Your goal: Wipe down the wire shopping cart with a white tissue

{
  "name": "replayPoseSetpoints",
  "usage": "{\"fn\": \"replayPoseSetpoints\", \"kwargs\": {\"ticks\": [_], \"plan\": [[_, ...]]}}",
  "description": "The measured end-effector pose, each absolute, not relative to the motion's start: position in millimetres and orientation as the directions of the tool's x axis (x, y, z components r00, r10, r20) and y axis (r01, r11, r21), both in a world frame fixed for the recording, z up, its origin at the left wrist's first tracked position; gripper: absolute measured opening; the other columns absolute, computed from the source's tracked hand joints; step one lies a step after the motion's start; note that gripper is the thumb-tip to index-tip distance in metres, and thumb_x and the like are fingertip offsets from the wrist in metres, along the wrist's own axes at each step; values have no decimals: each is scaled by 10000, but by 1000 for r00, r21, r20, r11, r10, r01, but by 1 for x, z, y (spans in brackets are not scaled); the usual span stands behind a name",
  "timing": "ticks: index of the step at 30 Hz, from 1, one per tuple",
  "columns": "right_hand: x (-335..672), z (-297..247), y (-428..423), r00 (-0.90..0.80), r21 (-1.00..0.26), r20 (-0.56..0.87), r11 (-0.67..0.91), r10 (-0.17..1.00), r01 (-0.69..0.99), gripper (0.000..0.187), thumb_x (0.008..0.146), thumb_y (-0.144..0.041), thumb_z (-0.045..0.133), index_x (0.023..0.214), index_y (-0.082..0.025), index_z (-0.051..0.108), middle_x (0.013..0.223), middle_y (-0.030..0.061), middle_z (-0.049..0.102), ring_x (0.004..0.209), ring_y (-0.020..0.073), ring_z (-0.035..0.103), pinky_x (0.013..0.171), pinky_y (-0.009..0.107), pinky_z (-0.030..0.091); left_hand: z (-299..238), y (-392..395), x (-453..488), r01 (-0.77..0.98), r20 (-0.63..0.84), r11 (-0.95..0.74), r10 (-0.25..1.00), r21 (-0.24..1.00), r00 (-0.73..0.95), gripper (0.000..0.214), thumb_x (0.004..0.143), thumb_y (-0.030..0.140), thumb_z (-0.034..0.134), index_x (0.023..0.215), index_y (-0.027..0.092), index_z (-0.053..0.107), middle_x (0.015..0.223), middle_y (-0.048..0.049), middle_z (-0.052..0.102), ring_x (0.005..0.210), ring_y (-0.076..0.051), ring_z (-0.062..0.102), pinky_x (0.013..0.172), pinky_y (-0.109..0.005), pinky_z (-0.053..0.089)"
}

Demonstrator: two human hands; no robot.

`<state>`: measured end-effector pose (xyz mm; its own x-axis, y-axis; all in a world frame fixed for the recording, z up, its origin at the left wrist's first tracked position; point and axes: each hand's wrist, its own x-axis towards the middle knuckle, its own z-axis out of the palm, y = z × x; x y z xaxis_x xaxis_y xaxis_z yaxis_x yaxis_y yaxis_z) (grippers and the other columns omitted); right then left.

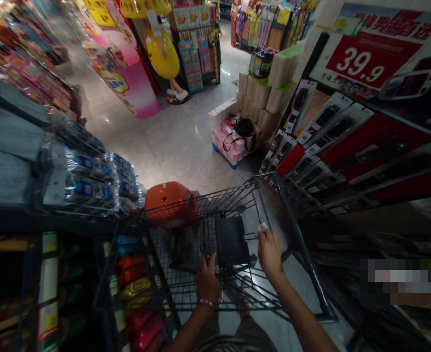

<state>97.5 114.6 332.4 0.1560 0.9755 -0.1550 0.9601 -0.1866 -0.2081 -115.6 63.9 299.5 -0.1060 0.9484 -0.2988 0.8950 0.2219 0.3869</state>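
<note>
A wire shopping cart (237,195) stands in front of me in a store aisle. My left hand (207,279), with a bracelet on the wrist, is closed around the cart's handle bar beside a black flap (232,241) of the child seat. My right hand (269,252) rests on the handle to the right, fingers closed on a small white thing (262,228) that I cannot make out. An orange rounded object (170,203) sits at the cart's front left.
Left shelves hold packaged goods in clear wrap (87,181). On the right hang boxed items on a red rack (347,146) under a 39.9 price sign (362,61). Ahead on the tiled floor are stacked paper rolls (263,93), a pink pack pile (233,139) and a yellow figure display (162,54).
</note>
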Motion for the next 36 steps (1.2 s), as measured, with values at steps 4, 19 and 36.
{"fn": "replayPoseSetpoints", "kwargs": {"ticks": [4, 19, 36], "plan": [[100, 309, 159, 167, -198, -42, -172, 985, 965, 371, 869, -42, 365, 1116, -124, 629, 1177, 142, 614, 1084, 234, 536, 930, 307, 412, 299, 62, -117, 889, -322, 212, 944, 407, -77, 669, 688, -112, 356, 1191, 246, 612, 1254, -86, 515, 1089, -177, 610, 872, -250, 509], [107, 267, 256, 57, -166, 44, -49, 997, 985, 423, 878, -40, 301, 1200, -24, 575, 1315, 235, 521, 1229, 269, 478, 1036, 383, 376, 294, 56, -122, 861, -339, 225, 939, 456, -65, 574, 703, -88, 368, 1077, 228, 667, 1130, -79, 553, 1006, -166, 618, 835, -247, 500], [111, 282, 202, -113, -76, 1, 113, 994, 991, 483, 803, 21, 366, 1229, -21, 589, 1283, 232, 568, 1219, 267, 527, 1043, 394, 408, 299, 67, -113, 862, -294, 247, 948, 443, -121, 490, 751, -43, 356, 1011, 225, 672, 1038, -76, 569, 956, -190, 619, 832, -285, 498]]}}
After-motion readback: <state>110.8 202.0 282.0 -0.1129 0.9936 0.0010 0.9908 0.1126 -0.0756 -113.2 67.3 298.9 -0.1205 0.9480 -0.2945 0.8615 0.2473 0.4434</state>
